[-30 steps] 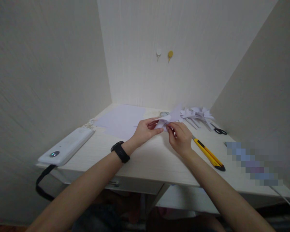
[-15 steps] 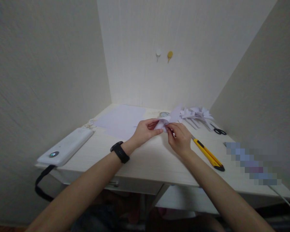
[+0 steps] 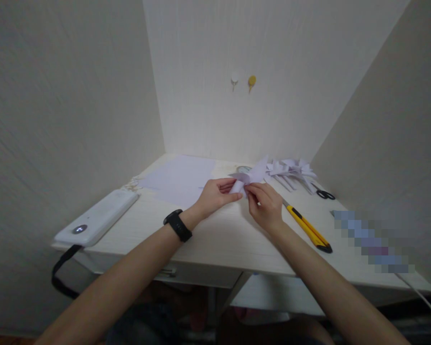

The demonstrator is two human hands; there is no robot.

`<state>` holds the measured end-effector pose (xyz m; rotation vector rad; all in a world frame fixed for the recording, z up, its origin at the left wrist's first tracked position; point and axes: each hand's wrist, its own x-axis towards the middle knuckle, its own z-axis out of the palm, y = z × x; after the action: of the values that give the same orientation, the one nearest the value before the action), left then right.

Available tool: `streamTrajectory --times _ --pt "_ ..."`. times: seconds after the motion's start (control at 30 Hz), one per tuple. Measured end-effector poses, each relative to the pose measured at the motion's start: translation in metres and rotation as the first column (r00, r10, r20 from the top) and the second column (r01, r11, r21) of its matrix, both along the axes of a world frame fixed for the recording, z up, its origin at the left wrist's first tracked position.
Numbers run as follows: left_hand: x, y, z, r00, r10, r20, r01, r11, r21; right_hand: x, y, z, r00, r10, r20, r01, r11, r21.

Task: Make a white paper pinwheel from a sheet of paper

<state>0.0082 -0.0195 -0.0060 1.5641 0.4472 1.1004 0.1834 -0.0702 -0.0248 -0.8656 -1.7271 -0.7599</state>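
Both hands meet over the middle of the bench point(image 3: 215, 235), a little above its surface. The left hand point(image 3: 215, 194), with a black wristband point(image 3: 177, 224) on its wrist, pinches the left part of a folded white paper piece point(image 3: 249, 176) between thumb and fingers. The right hand point(image 3: 267, 206) pinches the near edge of the same piece with its fingertips pressed together. The paper's pointed flap stands up toward the far right.

Compared with half a second ago, the hands have barely shifted; the paper between them looks slightly more curled at its left part, and the pinch is the same.

Just right of the right hand lies a yellow utility knife point(image 3: 307, 229), pointing near-right. Farther back on the right sits a pile of folded paper shapes point(image 3: 290, 171), with black scissors point(image 3: 323, 193) beside it. A flat white sheet point(image 3: 181, 177) lies at the far left, and a white device point(image 3: 98, 218) with a black strap rests on the near-left edge.
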Motion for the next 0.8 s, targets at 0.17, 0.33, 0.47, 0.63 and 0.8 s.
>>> streamTrajectory --times 0.17,0.33,0.47,0.63,0.8 --pt "-0.0018 -0.0013 0.0023 0.999 0.003 -0.048 -0.001 0.999 0.037 0.0003 0.0003 -0.0008 0.999 0.029 -0.039 -0.03 0.999 -0.031" --pt "-0.0033 -0.0027 0.0046 0.998 -0.027 -0.06 0.029 0.999 0.032 0.0004 0.0008 -0.0011 0.996 0.04 -0.075 -0.046 0.996 -0.082" --pt "-0.0042 -0.0027 0.0057 0.997 -0.034 -0.07 0.036 0.999 0.028 0.0004 0.0012 -0.0015 0.995 0.022 -0.098 -0.034 0.992 -0.123" --pt "-0.0052 -0.0032 0.007 0.997 -0.048 -0.057 0.046 0.998 -0.033 0.0011 0.0014 -0.002 0.994 0.037 -0.102 -0.052 0.987 -0.154" --pt "-0.0058 -0.0066 0.0092 0.996 -0.059 -0.066 0.057 0.998 -0.04 0.0016 0.0018 -0.0024 0.997 0.058 -0.044 -0.062 0.993 -0.096"
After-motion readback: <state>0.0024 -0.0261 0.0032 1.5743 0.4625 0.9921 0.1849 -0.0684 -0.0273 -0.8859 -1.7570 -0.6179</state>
